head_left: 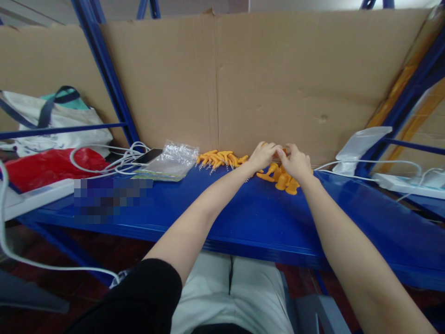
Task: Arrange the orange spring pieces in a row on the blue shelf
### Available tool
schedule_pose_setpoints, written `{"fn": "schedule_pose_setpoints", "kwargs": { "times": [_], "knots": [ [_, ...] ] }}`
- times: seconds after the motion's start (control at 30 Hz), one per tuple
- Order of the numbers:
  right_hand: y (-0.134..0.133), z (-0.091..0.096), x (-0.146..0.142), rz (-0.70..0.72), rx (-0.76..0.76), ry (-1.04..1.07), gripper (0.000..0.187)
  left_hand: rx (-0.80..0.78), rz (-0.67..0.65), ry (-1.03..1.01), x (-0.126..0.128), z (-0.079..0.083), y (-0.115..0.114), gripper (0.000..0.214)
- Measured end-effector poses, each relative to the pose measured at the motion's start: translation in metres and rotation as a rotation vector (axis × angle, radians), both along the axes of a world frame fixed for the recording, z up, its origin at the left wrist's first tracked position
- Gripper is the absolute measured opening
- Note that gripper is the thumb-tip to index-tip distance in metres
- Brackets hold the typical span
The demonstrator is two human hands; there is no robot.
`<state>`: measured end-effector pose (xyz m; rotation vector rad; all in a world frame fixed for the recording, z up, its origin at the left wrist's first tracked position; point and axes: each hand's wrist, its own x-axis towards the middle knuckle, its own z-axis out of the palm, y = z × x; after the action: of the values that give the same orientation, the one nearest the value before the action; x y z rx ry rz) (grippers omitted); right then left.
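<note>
My left hand (264, 155) and my right hand (296, 162) meet close to the cardboard wall, fingers bent and tips together. Between the fingertips a small orange plastic piece (285, 150) shows; most of it is hidden by the fingers. Below my right hand lies a loose heap of orange plastic pieces (282, 181), several with flared, cup-like ends. Left of my left hand spreads a pile of slim orange keychains (222, 159) with small metal chains hanging from them. A few chain ends peek out under my left wrist.
A clear plastic bag (177, 160) and a dark phone (148, 157) lie left on the blue shelf (257, 222). White cables (121, 155), a red bag (59, 167) and a tote bag (66, 125) sit farther left. At right stand a translucent container (361, 146) and a power strip (406, 183).
</note>
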<state>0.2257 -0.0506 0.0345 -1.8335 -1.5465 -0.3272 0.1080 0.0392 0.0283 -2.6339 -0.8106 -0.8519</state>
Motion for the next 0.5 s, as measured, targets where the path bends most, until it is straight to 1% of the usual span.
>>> {"fn": "schedule_pose_setpoints", "kwargs": {
  "times": [0.1, 0.17, 0.23, 0.3, 0.4, 0.5],
  "knots": [
    [0.007, 0.002, 0.001, 0.145, 0.087, 0.130, 0.045, 0.109, -0.047, 0.034, -0.008, 0.015, -0.010, 0.032],
    [0.013, 0.003, 0.000, 0.255, 0.153, 0.206, 0.046, 0.148, -0.032, 0.030, -0.021, 0.022, -0.017, 0.030],
    [0.016, 0.003, -0.003, 0.347, 0.186, 0.280, 0.046, 0.159, 0.009, 0.024, -0.039, 0.026, -0.024, 0.029],
    [0.015, 0.003, -0.008, 0.415, 0.183, 0.361, 0.045, 0.139, 0.072, 0.028, -0.061, 0.026, -0.030, 0.027],
    [0.011, 0.003, -0.020, 0.495, 0.118, 0.465, 0.036, 0.081, 0.202, 0.007, -0.093, 0.020, -0.039, 0.022],
    [0.005, 0.002, -0.032, 0.556, 0.038, 0.511, 0.025, 0.009, 0.307, -0.050, -0.115, 0.013, -0.047, 0.027]
  ]
}}
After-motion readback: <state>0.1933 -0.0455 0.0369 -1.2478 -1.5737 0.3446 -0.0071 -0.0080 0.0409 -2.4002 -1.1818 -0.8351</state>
